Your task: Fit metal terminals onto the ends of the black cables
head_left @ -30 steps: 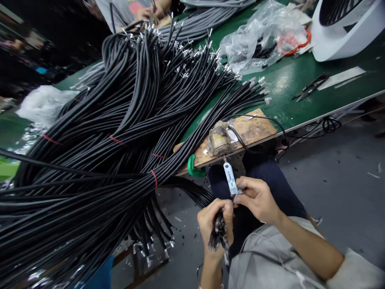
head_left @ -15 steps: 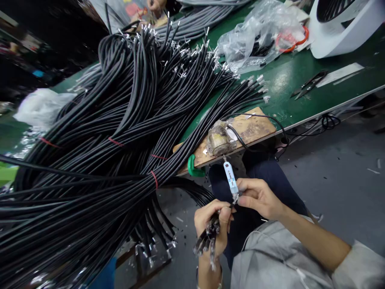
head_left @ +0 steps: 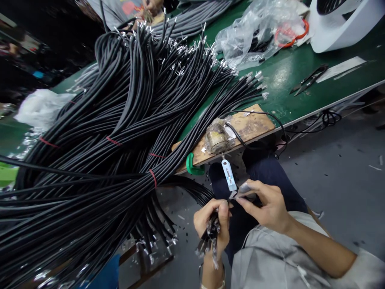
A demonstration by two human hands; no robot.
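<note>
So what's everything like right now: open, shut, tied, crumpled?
Left hand: closed around black cables
Right hand: fingertips at a silvery wire end, grip unclear
Cable pile: bundled with red ties
Thread snips: lying flat, blades slightly apart
Clear plastic bag: crumpled, partly over red handles
Green clamp: at the wooden board's edge
Light-blue plastic piece: linked by a metal stem to the tape-wrapped lump

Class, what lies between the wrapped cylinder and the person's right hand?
In the head view, a pale blue piece lies between the wrapped cylinder and right hand.

Black cables (head_left: 212,229) in left fingers (head_left: 223,216), near light-blue tool (head_left: 228,175)
</note>
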